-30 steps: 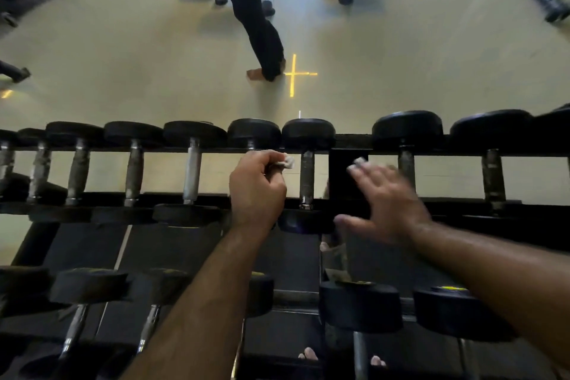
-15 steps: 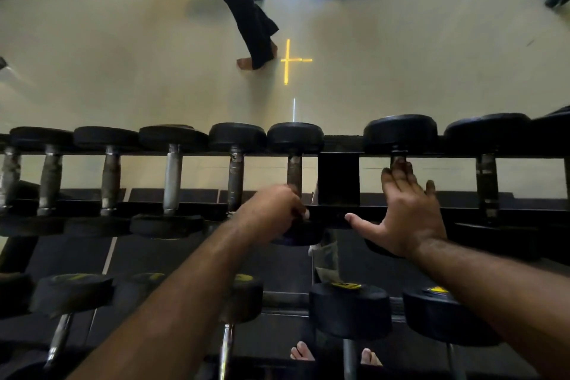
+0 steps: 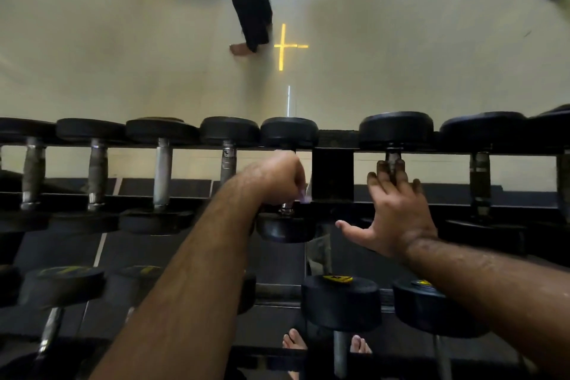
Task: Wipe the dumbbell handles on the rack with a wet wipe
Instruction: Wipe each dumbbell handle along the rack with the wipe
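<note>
Steel handle (image 3: 287,208) mid-frame gripped with wipe (image 3: 303,197) by my left hand (image 3: 279,177); right hand (image 3: 398,213) flat, fingers spread; right-side handles look unwiped.

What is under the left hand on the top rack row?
The left hand is curled round a dumbbell handle, with a bit of pale wet wipe showing at its fingers. Most of the handle and wipe is covered.

Daylight from the top edge makes the pale floor (image 3: 123,40) bright, while the rack (image 3: 333,173) stays dark. Wide-angle bending curves the edges; the view is slightly soft.
</note>
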Demonstrator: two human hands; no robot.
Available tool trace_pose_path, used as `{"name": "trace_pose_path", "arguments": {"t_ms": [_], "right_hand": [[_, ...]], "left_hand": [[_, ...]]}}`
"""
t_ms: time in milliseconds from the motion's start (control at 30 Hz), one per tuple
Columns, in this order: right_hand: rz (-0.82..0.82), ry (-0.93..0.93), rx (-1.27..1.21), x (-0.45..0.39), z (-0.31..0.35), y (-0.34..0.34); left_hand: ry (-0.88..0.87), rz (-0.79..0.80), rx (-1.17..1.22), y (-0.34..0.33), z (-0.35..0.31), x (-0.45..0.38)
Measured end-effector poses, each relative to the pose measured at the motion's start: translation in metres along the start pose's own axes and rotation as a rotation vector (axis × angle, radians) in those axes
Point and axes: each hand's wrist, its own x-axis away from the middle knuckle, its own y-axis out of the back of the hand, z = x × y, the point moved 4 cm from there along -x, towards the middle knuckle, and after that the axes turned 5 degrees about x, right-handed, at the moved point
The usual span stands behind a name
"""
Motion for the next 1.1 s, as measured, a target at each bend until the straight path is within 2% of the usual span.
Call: {"name": "trace_pose_path", "arguments": {"t_ms": [67, 200, 300, 433, 533, 600, 633, 667, 733, 767, 800, 833, 933, 1033, 1067, 1100], "right_hand": [[-0.003, 0.003, -0.002, 0.0, 0.0, -0.001], [0.018, 0.017, 0.014, -0.001, 0.001, 0.0], [0.032, 0.012, 0.017, -0.001, -0.001, -0.001], [0.034, 0.025, 0.019, -0.001, -0.001, -0.001], [0.036, 0.028, 0.012, -0.002, -0.001, -0.002], [0.035, 0.025, 0.01, -0.003, -0.002, -0.004], [0.032, 0.025, 0.014, -0.003, -0.002, -0.004], [0.028, 0.024, 0.016, -0.003, -0.002, -0.005], [0.022, 0.022, 0.011, -0.002, -0.001, -0.005], [0.022, 0.018, 0.01, -0.002, -0.001, -0.004], [0.026, 0.011, 0.009, -0.002, -0.001, -0.004], [0.029, 0.005, 0.007, -0.002, -0.001, -0.005], [0.012, 0.011, 0.007, -0.003, -0.001, -0.005], [0.027, 0.016, 0.018, -0.002, -0.002, -0.006], [0.024, 0.013, 0.015, -0.002, -0.002, -0.007], [0.021, 0.013, 0.008, -0.001, -0.002, -0.007]], "left_hand": [[-0.012, -0.04, -0.001, -0.01, -0.011, -0.002], [-0.028, 0.11, -0.169, -0.04, -0.011, 0.012], [0.022, 0.118, -0.061, -0.007, 0.01, 0.023], [0.113, -0.13, 0.034, -0.001, 0.027, 0.027], [0.124, -0.043, 0.029, -0.026, 0.036, 0.037], [0.078, -0.015, 0.129, -0.015, 0.038, 0.04], [0.034, -0.051, 0.166, -0.005, 0.035, 0.039], [-0.009, -0.168, 0.167, 0.006, 0.031, 0.034], [-0.084, -0.547, 0.148, 0.015, 0.021, 0.023], [-0.11, -0.679, 0.135, 0.013, 0.017, 0.019], [-0.127, -0.738, 0.11, 0.005, 0.013, 0.016], [-0.121, -0.734, 0.093, -0.006, 0.012, 0.014], [-0.064, -0.586, 0.12, -0.025, 0.023, 0.02], [0.057, -0.265, 0.115, -0.032, 0.04, 0.029], [0.056, -0.228, 0.14, -0.032, 0.041, 0.032], [0.047, -0.267, 0.178, -0.028, 0.042, 0.032]]}}
